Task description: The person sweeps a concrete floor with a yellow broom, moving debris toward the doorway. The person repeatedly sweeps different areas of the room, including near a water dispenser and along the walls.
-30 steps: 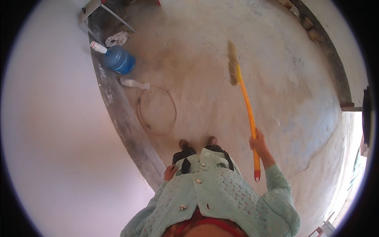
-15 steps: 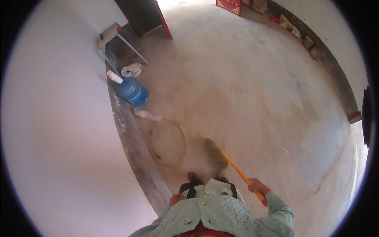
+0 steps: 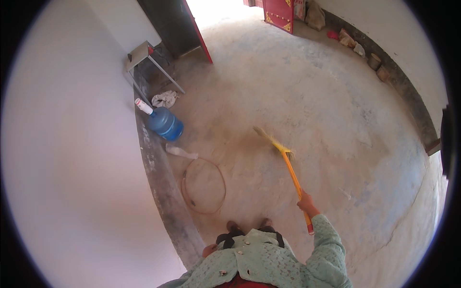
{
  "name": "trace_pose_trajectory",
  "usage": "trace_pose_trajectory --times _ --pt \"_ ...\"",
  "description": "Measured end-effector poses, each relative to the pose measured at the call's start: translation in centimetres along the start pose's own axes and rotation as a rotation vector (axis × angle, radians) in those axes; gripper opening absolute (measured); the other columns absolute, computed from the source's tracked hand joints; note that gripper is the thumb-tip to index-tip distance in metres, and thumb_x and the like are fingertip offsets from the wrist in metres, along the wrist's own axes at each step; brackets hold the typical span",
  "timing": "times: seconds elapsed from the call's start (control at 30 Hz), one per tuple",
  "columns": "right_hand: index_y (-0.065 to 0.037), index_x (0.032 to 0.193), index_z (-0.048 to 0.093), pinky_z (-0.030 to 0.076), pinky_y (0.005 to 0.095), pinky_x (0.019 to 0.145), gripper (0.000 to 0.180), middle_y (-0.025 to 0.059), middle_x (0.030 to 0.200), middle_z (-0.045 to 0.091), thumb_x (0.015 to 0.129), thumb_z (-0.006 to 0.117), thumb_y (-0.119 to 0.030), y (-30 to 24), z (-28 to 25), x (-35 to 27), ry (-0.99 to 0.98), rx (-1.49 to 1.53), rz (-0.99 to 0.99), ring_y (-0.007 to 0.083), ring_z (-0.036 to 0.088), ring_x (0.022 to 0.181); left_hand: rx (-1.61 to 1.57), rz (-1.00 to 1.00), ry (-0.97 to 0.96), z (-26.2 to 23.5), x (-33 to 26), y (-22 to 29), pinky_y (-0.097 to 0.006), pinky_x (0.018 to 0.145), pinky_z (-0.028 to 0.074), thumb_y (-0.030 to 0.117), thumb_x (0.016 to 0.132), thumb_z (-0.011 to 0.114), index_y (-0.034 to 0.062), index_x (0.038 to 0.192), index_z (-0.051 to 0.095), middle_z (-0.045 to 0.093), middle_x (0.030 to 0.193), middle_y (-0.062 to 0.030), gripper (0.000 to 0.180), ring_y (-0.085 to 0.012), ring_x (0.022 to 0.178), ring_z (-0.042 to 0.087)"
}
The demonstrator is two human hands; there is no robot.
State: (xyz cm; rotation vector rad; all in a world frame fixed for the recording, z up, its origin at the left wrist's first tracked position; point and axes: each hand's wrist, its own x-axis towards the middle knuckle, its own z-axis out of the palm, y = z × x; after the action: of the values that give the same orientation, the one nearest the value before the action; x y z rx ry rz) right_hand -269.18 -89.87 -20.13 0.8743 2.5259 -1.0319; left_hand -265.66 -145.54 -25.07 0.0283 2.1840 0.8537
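So the broom [image 3: 283, 163] is out in front again: half a second ago its bristles were tucked in close by the person's feet, and now the straw head sits further out on the concrete floor [image 3: 336, 110], a bit right of centre, with the orange handle slanting back down to the right hand [image 3: 305, 202]. The fingers there are wrapped tight round the handle near its lower end, so that's a firm closed grip. To me that reads like one stroke finished and the next one starting, working the dusty patch toward the middle. The left hand [image 3: 209, 250] is down by the hip, holding nothing as far as I can see, though it's mostly hidden by the green cardigan so I can't tell how the fingers sit. Further out on the left there's a thin wire hoop [image 3: 205, 186] lying near the wall, then a white rag [image 3: 181, 152], then a blue water jug [image 3: 164, 123] tipped against the wall, and a small metal stand [image 3: 144, 55] beyond it.
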Motion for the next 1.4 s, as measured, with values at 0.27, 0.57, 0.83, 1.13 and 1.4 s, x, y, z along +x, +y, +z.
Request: trace_pose_trajectory --times 0.27,0.57,0.83,1.13,1.4 --pt "-0.004 0.126 0.025 0.041 0.0259 0.038 0.069 0.0078 0.059 0.049 0.062 0.049 0.003 -5.6 -7.2 -7.1 -0.089 0.579 0.083 0.0141 0.048 0.043 0.157 -0.099 0.097 -4.4 -0.5 9.2 -0.034 0.08 0.041 0.035 0.07 0.052 0.0083 0.099 0.057 0.057 0.096 -0.0152 0.04 -0.0275 0.092 0.053" --pt "-0.003 0.128 0.018 0.037 0.0227 0.034 0.072 0.0032 0.053 0.044 0.063 0.047 0.008 -5.1 -7.8 -11.7 0.146 0.886 0.219 0.0105 0.042 0.038 0.177 -0.128 0.045 -5.9 2.8 6.5 -0.034 0.085 0.037 0.037 0.073 0.048 0.0077 0.104 0.054 0.053 0.106 -0.0137 0.044 -0.0277 0.099 0.049" --pt "-0.001 0.102 0.038 0.035 0.0217 0.032 0.035 0.0026 0.05 0.041 0.067 0.041 0.005 -5.5 -7.8 -13.9 0.5 0.986 0.399 0.0099 0.041 0.037 0.701 0.079 -0.295 -6.4 13.6 1.8 -0.039 0.084 0.037 0.041 0.079 0.032 0.0038 0.106 0.05 0.05 0.108 -0.0165 0.049 -0.0321 0.099 0.047" --pt "-0.001 0.068 0.043 0.035 0.0204 0.037 0.005 0.0035 0.053 0.042 0.071 0.045 -0.004 0.1 -5.6 -17.5 0.648 1.505 0.904 0.011 0.042 0.042 0.125 0.139 -0.225 -9.6 18.7 13.7 -0.034 0.078 0.041 0.031 0.075 0.046 0.0045 0.099 0.056 0.057 0.093 -0.0159 0.037 -0.028 0.089 0.054" --pt "-0.007 0.067 0.049 0.039 0.0294 0.048 0.005 0.0044 0.059 0.049 0.067 0.052 -0.01 4.7 6.6 -8.2 0.24 0.89 0.227 0.0167 0.05 0.055 0.262 0.083 -0.194 -12.8 15.2 15.6 -0.032 0.079 0.041 0.029 0.077 0.046 0.0046 0.102 0.054 0.057 0.096 -0.0161 0.036 -0.0269 0.091 0.054"
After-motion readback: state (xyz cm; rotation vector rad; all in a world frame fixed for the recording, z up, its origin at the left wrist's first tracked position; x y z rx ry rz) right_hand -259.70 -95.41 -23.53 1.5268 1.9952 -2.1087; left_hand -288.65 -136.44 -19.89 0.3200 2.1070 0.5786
